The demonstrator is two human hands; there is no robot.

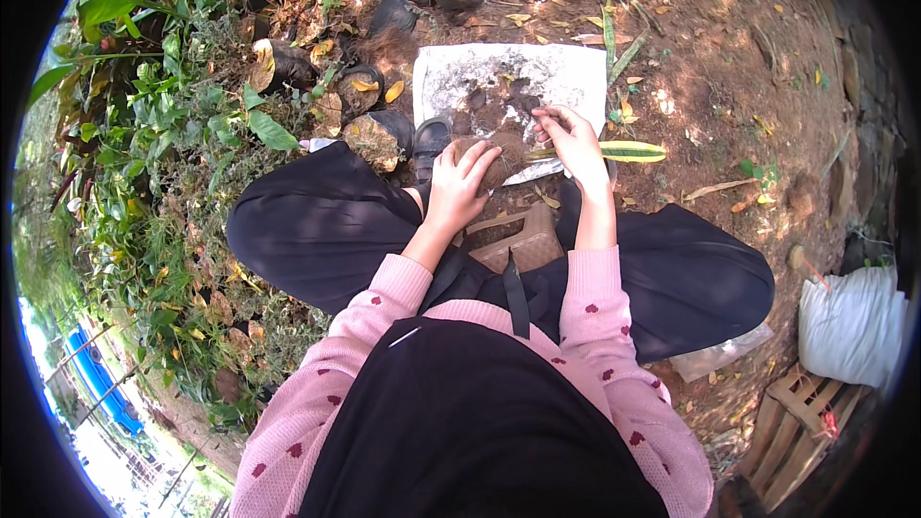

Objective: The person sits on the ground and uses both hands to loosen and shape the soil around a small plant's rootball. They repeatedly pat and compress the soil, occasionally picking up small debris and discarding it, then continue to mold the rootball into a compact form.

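My left hand [460,178] rests with its fingers bent over a brown fibrous clump [507,161], holding it by its left side. A green snake plant leaf with yellow edges [635,151] extends to the right from beside the clump, passing beneath my right wrist. Above that leaf is my right hand [573,142], its thumb and fingertips drawn together; whatever they pinch is too small to make out. Below and beyond both hands lies a white sheet [439,62] smeared with dark soil [491,113], which gathers in lumps near the clump.
A woven tan bag or basket [523,242] sits between my folded legs. Leafy plants and black plant bags [391,14] crowd the left and far side. To the right are a white sack [852,324] and a wooden crate [798,412] on brown earth.
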